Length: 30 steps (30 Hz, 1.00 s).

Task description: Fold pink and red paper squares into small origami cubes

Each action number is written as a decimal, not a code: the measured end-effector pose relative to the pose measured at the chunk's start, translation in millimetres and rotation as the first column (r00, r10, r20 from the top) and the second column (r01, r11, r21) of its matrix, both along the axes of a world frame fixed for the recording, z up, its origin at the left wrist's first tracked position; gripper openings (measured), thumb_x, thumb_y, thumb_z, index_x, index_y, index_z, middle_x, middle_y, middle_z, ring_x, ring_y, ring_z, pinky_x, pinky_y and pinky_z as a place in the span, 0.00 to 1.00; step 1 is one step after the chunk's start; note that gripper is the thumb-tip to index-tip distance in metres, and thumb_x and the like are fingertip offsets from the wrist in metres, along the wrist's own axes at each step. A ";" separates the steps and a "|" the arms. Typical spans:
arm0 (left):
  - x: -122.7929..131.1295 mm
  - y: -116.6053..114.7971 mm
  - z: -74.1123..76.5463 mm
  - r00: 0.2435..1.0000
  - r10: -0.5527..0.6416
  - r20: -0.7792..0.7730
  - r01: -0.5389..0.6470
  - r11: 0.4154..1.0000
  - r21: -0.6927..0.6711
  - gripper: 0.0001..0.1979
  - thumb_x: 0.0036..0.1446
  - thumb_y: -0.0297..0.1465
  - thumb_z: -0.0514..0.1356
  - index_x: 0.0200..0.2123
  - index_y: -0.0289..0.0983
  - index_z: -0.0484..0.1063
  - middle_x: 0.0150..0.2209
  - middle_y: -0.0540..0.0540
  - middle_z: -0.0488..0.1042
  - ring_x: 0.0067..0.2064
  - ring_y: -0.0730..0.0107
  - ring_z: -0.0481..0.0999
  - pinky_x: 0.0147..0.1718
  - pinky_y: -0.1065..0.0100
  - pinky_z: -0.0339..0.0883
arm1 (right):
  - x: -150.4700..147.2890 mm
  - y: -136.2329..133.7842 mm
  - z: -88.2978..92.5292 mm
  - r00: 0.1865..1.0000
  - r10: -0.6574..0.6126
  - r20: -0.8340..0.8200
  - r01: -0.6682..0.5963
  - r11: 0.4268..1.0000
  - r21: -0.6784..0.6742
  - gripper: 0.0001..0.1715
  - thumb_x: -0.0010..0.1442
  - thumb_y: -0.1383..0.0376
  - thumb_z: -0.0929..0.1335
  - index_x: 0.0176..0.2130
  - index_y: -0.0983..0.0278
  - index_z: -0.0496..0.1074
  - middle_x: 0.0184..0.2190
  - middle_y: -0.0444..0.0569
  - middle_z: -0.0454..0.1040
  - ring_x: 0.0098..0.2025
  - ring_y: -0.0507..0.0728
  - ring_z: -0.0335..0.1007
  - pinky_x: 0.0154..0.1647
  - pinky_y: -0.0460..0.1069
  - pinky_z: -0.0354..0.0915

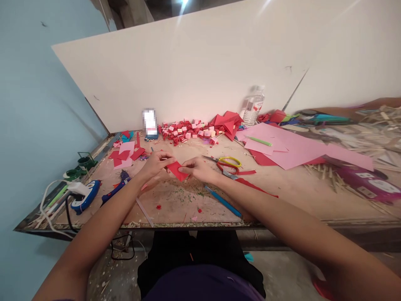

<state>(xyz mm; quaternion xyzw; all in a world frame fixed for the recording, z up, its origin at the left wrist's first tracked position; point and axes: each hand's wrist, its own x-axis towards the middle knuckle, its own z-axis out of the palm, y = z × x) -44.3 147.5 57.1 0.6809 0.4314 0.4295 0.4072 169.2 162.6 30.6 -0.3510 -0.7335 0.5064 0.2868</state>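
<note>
A small red paper piece (178, 170) is held up over the table between my two hands. My left hand (157, 164) pinches its upper left end. At its right edge the fingers of my right hand (197, 169) are closed on it, thumb in front. Just right of my right hand lie yellow-handled scissors (230, 161) and red-handled scissors (230, 170). A blue pen-like stick (224, 201) rests below my right forearm. Beyond my hands is a pile of small red and pink folded paper pieces (188, 130).
At left are a blue glue gun (115, 188), a blue power strip (85, 196) with cables, and paper scraps (123, 155). A phone (150, 123) stands at the back. A plastic bottle (253, 106), pink paper sheets (294, 146) and wooden strips (360, 133) occupy the right.
</note>
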 end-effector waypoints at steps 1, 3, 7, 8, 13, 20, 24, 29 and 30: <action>-0.8 -0.1 -0.5 1.000 -0.004 0.004 0.004 1.000 -0.004 0.16 0.54 0.43 0.68 0.30 0.34 0.78 0.27 0.49 0.75 0.22 0.75 0.72 0.24 0.70 0.68 | -0.1 0.5 0.4 1.000 -0.017 -0.024 0.017 1.000 -0.019 0.20 0.57 0.51 0.73 0.30 0.66 0.79 0.26 0.46 0.77 0.27 0.53 0.72 0.28 0.46 0.69; -2.6 -0.1 -1.5 1.000 -0.021 0.001 0.021 1.000 -0.012 0.17 0.56 0.44 0.67 0.31 0.34 0.79 0.26 0.49 0.74 0.23 0.74 0.72 0.25 0.70 0.69 | 0.0 0.7 3.4 0.994 -0.075 -0.079 0.071 0.996 -0.054 0.19 0.55 0.51 0.74 0.29 0.66 0.79 0.26 0.46 0.77 0.27 0.53 0.73 0.29 0.46 0.71; -5.3 -0.2 -3.2 0.996 -0.074 -0.045 0.073 0.997 -0.019 0.18 0.57 0.43 0.66 0.26 0.34 0.77 0.25 0.46 0.76 0.24 0.74 0.72 0.28 0.70 0.68 | 0.3 -1.3 11.2 0.976 -0.148 -0.160 0.128 0.983 -0.131 0.21 0.51 0.51 0.77 0.28 0.66 0.79 0.27 0.47 0.77 0.27 0.53 0.74 0.30 0.46 0.73; -5.5 -0.2 -3.6 0.995 -0.081 -0.058 0.080 0.997 -0.020 0.18 0.58 0.42 0.66 0.25 0.33 0.77 0.25 0.46 0.77 0.25 0.73 0.73 0.28 0.70 0.68 | 0.2 -1.7 12.1 0.975 -0.149 -0.167 0.126 0.982 -0.141 0.21 0.50 0.50 0.78 0.28 0.66 0.79 0.27 0.47 0.77 0.27 0.53 0.74 0.29 0.46 0.73; -5.2 1.0 -5.2 0.994 -0.082 -0.073 0.082 0.997 0.000 0.17 0.58 0.41 0.65 0.24 0.34 0.77 0.24 0.45 0.78 0.24 0.73 0.73 0.28 0.71 0.67 | -0.2 0.2 9.1 0.977 -0.154 -0.148 0.134 0.981 -0.138 0.21 0.52 0.50 0.77 0.29 0.66 0.79 0.27 0.47 0.77 0.27 0.53 0.75 0.29 0.46 0.72; -5.6 1.7 -5.4 0.993 -0.093 -0.066 0.095 0.995 0.030 0.17 0.58 0.40 0.65 0.23 0.34 0.76 0.24 0.46 0.77 0.24 0.73 0.73 0.28 0.71 0.68 | 1.0 2.2 6.0 0.980 -0.135 -0.145 0.110 0.980 -0.168 0.20 0.51 0.51 0.78 0.28 0.65 0.79 0.28 0.49 0.80 0.28 0.54 0.75 0.30 0.46 0.72; -3.2 -3.7 0.0 0.988 -0.114 -0.106 0.120 0.992 0.051 0.14 0.58 0.38 0.64 0.26 0.34 0.78 0.26 0.46 0.78 0.25 0.73 0.74 0.29 0.71 0.68 | -0.6 1.8 6.6 0.948 -0.210 -0.239 0.164 0.966 -0.199 0.17 0.52 0.54 0.78 0.32 0.65 0.80 0.33 0.49 0.81 0.31 0.54 0.76 0.34 0.47 0.74; 1.9 -6.3 0.3 0.989 -0.066 -0.129 0.079 0.993 0.094 0.14 0.58 0.38 0.64 0.25 0.35 0.77 0.25 0.47 0.77 0.24 0.74 0.72 0.28 0.71 0.67 | -0.5 4.8 5.4 0.891 -0.349 -0.291 0.321 0.937 -0.139 0.18 0.47 0.60 0.80 0.37 0.64 0.78 0.36 0.48 0.79 0.36 0.53 0.75 0.35 0.46 0.73; 2.5 -5.9 -1.0 0.989 -0.066 -0.130 0.078 0.992 0.096 0.14 0.58 0.38 0.64 0.24 0.35 0.77 0.24 0.47 0.77 0.24 0.74 0.72 0.27 0.71 0.66 | -0.5 5.2 5.1 0.886 -0.355 -0.300 0.330 0.935 -0.130 0.19 0.46 0.61 0.80 0.36 0.64 0.77 0.35 0.47 0.79 0.36 0.53 0.75 0.35 0.46 0.73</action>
